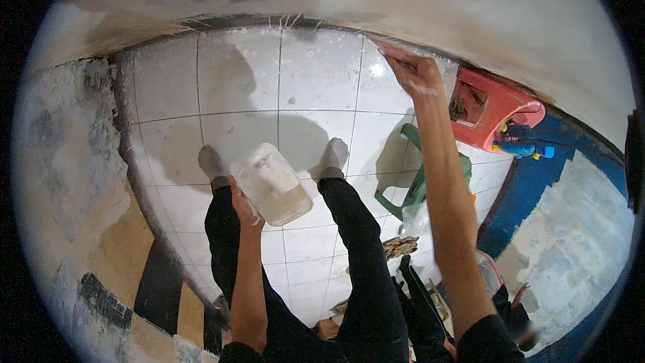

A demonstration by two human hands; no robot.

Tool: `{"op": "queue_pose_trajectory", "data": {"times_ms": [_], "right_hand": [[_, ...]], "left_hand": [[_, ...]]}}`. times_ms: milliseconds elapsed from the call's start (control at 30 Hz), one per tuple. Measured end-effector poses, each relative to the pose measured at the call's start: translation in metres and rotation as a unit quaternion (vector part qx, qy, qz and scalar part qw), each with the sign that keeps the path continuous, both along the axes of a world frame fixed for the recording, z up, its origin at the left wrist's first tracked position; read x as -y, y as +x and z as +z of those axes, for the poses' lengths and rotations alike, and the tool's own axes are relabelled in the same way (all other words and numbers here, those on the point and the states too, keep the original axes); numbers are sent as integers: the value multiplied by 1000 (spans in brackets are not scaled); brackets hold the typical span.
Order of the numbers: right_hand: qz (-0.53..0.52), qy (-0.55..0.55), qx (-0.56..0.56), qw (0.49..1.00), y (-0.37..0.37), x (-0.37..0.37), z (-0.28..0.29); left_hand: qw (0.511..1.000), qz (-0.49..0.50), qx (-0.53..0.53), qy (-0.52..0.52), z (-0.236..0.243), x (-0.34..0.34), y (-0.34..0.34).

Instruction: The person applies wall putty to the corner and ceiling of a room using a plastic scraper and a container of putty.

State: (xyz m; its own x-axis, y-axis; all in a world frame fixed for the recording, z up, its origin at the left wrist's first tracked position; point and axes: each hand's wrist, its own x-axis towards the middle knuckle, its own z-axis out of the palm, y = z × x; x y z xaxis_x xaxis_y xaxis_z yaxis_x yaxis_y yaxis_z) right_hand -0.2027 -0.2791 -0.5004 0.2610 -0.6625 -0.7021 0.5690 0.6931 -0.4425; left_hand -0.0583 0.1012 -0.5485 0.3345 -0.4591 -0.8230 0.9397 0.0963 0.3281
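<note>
My left hand (245, 204) grips the left edge of a rectangular, translucent plastic container (272, 188). Pale liquid or paste lies in the lower part of the container, which is held above the floor between my feet. My right arm stretches forward, bringing my right hand (408, 70) close to the base of the far wall (403, 0). Its fingers are drawn together and point left toward the wall. Blur and shadow hide whatever may be between them. A whitish smear marks the wrist.
Right of my right hand is a red plastic stool (500, 111) with a blue-capped bottle (517, 149) beside it. A green plastic stool (416, 185) stands partly behind my right forearm. Another person (504, 302) is at lower right. Patchy plaster covers the left wall (67, 134). White tiles (316, 77) form the floor.
</note>
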Motion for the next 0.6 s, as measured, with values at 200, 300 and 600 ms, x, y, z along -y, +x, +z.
{"op": "queue_pose_trajectory", "data": {"times_ms": [200, 300, 600], "right_hand": [[233, -266, 125, 927, -81, 127, -81], [140, -202, -90, 965, -33, 71, 17], [184, -118, -86, 972, -75, 50, -35]], "left_hand": [[999, -10, -36, 14, -12, -1, -7], [999, -11, -33, 25, -10, -16, -3], [999, -14, -43, -4, -6, 17, -20]]}}
